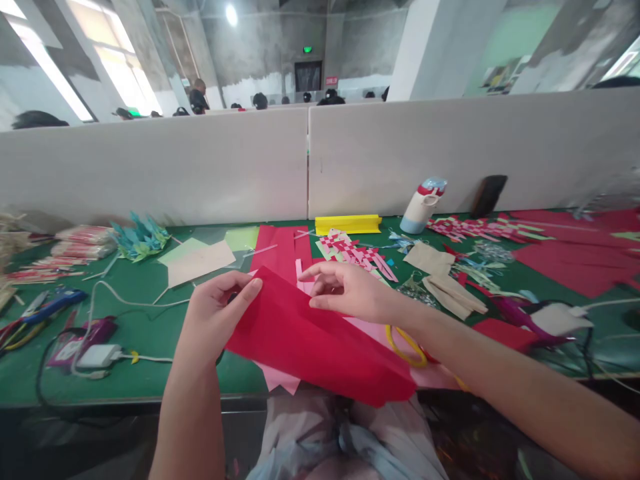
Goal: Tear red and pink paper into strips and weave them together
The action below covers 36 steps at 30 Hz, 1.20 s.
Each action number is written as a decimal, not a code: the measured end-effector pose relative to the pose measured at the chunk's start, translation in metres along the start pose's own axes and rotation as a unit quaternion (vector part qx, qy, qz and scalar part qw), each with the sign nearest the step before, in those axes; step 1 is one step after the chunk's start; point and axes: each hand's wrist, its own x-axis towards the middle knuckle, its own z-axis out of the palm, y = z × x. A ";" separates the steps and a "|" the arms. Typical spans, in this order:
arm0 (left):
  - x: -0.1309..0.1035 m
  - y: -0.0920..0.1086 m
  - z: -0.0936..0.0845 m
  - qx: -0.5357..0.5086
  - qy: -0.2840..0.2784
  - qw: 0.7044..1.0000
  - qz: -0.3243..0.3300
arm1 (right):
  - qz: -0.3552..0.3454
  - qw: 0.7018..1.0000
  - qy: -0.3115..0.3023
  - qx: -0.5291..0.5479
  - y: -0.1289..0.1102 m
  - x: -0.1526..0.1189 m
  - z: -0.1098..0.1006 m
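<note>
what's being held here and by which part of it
A red sheet, pinched near its upper left corner by the left hand. The right hand is above the sheet's upper edge; whether it holds anything cannot be told.

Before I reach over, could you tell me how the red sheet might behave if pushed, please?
The red sheet is probably light, being thin and pinched near one corner by the left hand. It would likely bend under a push, as its far end looks slightly bent.

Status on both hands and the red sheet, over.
Left hand pinching corner of red sheet. Right hand by its upper edge, contact unclear. Pink paper partly underneath; yellow loop near right forearm.
</note>
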 end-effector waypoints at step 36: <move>-0.060 0.016 0.020 -0.310 -0.002 0.939 -0.152 | -0.281 0.915 0.109 -0.270 -0.046 -0.014 0.021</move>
